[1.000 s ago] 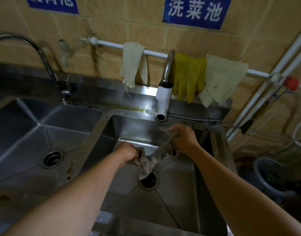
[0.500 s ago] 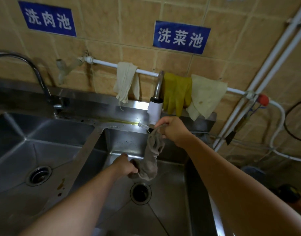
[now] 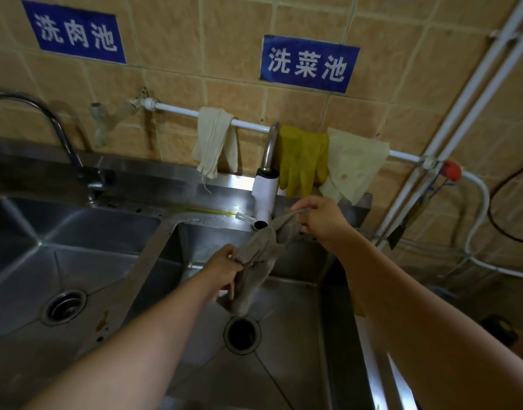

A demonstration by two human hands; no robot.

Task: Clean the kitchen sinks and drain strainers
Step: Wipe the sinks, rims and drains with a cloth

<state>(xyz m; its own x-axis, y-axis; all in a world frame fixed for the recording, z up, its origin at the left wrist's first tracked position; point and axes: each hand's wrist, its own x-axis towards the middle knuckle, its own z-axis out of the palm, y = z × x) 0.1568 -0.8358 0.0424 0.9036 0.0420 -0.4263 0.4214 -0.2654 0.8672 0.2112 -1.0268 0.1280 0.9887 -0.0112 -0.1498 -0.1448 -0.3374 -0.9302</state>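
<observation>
Right now you hold the grey rag (image 3: 258, 261) stretched between both hands above the right sink (image 3: 301, 309). Your left hand (image 3: 223, 266) grips the rag's lower bunch with curled fingers, over the middle of that basin, and the loose tail hangs down from it toward the open drain (image 3: 242, 335) without reaching it. Your right hand (image 3: 321, 220) pinches the rag's upper corner higher up, near the sink's back edge, just beside the mouth of the white faucet spout (image 3: 263, 196); the cloth passes right under that mouth, and you cannot tell whether it touches.

The right basin's floor lies bare around the drain, with room toward its front edge and right wall. The dividing ridge (image 3: 136, 279) between the basins runs just to the left of your left forearm and carries brown stains near its front end. The left sink (image 3: 59, 261) has its drain strainer (image 3: 63, 306) seated at the centre, well apart from both hands, and a curved metal tap (image 3: 47, 122) rises at its back edge.

Behind the back edge, a white pipe (image 3: 177, 109) on the tiled wall carries a pale cloth (image 3: 214, 140), yellow rubber gloves (image 3: 301, 158) and another pale cloth (image 3: 353, 164), close above your right hand.
</observation>
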